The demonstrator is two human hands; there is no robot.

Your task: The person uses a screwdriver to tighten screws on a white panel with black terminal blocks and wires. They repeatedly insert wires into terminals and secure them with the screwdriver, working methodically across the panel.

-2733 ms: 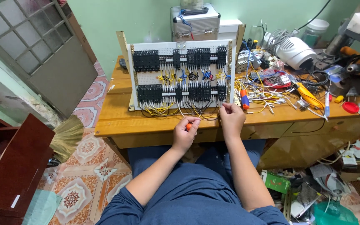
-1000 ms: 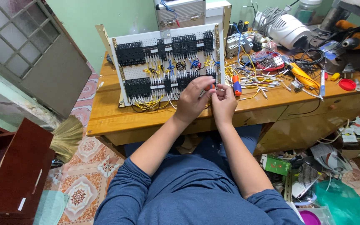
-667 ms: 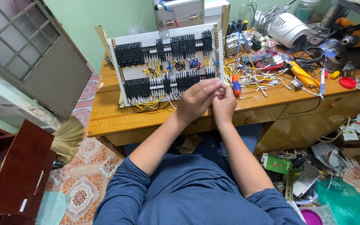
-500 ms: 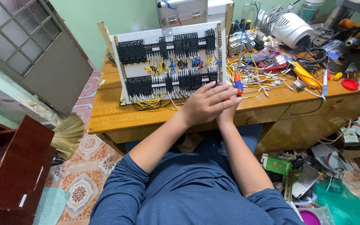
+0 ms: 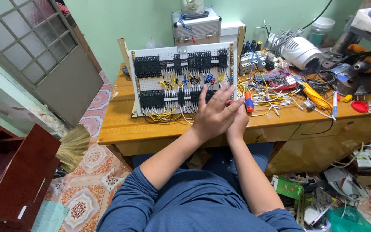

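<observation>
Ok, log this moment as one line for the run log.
left hand: open, fingers spread, laid over right hand | held: cannot tell | in front of relay board | desk | screwdriver beside

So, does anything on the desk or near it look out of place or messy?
Yes. Right of the white panel, loose wires, a screwdriver and other tools lie in a tangle across the desk. More clutter sits on the floor under its right end. The panel itself stands propped upright. Both hands are pressed together before it.
</observation>
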